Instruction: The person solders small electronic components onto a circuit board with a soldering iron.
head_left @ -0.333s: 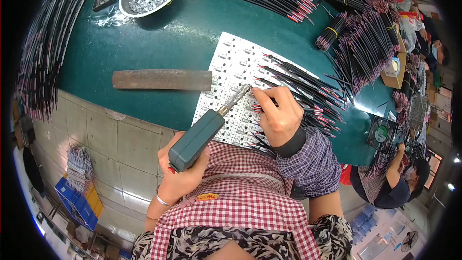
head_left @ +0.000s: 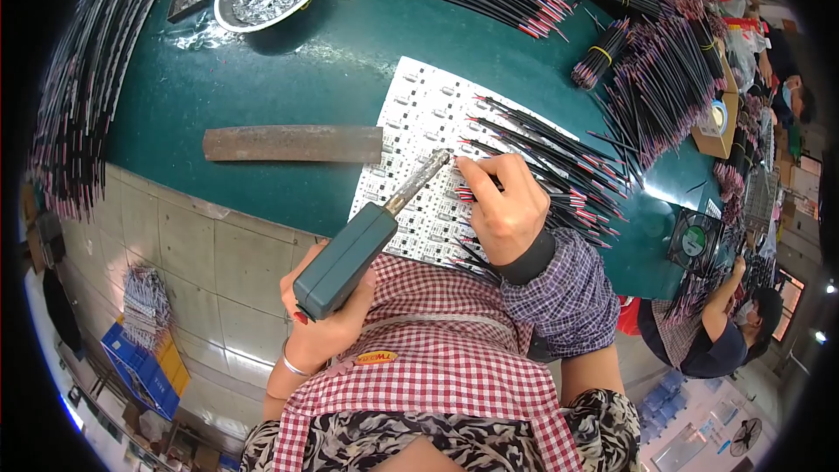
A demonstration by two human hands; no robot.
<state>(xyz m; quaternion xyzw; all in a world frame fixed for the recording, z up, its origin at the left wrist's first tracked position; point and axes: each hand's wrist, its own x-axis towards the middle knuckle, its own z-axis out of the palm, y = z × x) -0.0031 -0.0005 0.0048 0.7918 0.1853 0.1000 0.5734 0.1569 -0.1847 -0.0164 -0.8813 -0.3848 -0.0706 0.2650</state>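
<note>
My left hand (head_left: 336,301) is wrapped round the dark green handle of a soldering gun (head_left: 347,260). Its silvery, crusted tip reaches up and right to a white circuit board panel (head_left: 404,114) covered in small dark components. Right beside the tip, my right hand (head_left: 509,214) pinches the end of a thin wire over the panel; the fingers hide most of that wire. Rows of short black wires (head_left: 542,144) with red and white ends lie across the panel's right side, running under and past my right hand.
A flat brownish bar (head_left: 293,144) touches the panel's left edge. Behind it stands a metal bowl (head_left: 229,2) of shiny scraps. Wired strips (head_left: 92,87) lie far left. Wire bundles (head_left: 669,92) crowd the right, near a black round-faced device (head_left: 695,242). A co-worker (head_left: 725,332) sits at right.
The soldering gun and my left hand have shifted slightly down and left, the tip drawing a little away from my right fingertips. My right hand stays almost in place.
</note>
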